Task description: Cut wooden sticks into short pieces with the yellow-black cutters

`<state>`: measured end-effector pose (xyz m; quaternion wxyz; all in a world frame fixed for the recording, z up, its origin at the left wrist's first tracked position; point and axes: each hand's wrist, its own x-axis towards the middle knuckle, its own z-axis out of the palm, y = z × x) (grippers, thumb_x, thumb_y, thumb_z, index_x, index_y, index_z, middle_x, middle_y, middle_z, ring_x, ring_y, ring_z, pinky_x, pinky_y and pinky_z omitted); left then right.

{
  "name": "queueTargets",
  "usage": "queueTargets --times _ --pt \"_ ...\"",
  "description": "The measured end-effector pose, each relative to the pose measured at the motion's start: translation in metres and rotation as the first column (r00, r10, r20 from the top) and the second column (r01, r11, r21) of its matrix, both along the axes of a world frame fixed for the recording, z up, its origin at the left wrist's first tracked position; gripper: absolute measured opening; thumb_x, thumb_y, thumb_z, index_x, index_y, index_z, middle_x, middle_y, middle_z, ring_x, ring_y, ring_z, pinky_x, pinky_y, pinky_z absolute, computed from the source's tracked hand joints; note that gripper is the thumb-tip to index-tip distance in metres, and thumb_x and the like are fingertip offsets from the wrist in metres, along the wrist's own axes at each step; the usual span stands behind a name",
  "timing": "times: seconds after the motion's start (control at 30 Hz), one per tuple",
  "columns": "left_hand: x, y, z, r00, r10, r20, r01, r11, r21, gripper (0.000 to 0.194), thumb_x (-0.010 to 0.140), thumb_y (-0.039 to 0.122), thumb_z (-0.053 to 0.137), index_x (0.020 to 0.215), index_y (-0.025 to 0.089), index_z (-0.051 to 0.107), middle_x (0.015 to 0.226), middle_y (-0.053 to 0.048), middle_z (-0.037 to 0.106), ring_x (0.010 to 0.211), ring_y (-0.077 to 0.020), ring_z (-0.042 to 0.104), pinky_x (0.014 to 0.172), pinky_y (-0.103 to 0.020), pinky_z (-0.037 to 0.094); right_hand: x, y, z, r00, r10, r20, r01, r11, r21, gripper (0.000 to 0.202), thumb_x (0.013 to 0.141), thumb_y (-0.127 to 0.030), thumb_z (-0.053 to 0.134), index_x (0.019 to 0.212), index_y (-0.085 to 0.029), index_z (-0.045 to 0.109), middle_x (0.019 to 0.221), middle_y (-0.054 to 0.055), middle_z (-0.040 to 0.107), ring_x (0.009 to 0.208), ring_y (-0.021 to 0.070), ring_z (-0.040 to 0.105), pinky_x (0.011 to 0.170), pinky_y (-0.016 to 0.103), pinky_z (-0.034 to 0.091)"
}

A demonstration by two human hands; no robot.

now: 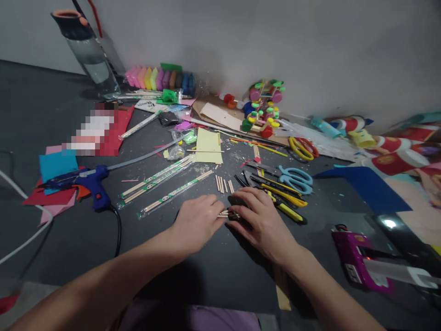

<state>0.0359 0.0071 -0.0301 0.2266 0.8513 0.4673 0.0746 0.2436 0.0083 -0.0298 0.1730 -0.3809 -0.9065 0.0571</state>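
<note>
Near the front middle of the dark table, my left hand (199,219) is closed around one end of several short wooden sticks (223,214). My right hand (260,223) curls over the other end, where a small dark brown piece (234,215) shows between thumb and fingers; its kind is unclear. Just beyond the fingertips lie several short cut stick pieces (220,184) in a loose row. Wrapped chopsticks (175,193) in clear sleeves lie to the left. Close to my right hand are a yellow-and-black cutter (289,212) and blue-handled scissors (295,179).
A blue glue gun (98,184) lies left with its cord. A water bottle (89,59) and colored clay packs (160,79) stand against the wall. Small clay-and-stick models (263,110) sit at the back, red paper cups (396,161) right, and a purple device (358,257) front right.
</note>
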Motion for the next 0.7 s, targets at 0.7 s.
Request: queueTargets --times 0.7 --pt "-0.014 0.004 0.003 0.999 0.023 0.045 -0.019 0.996 -0.089 0.017 0.096 0.023 0.053 0.101 0.018 0.068 0.097 -0.007 0.071 0.093 -0.0239 0.065 0.081 -0.034 0.049 -0.023 0.005 0.001 0.987 0.119 0.105 -0.125 0.991 0.054 0.017 0.094 -0.011 0.052 0.088 -0.017 0.067 0.107 0.013 0.068 0.112 0.029 0.055 0.097 0.05 0.046"
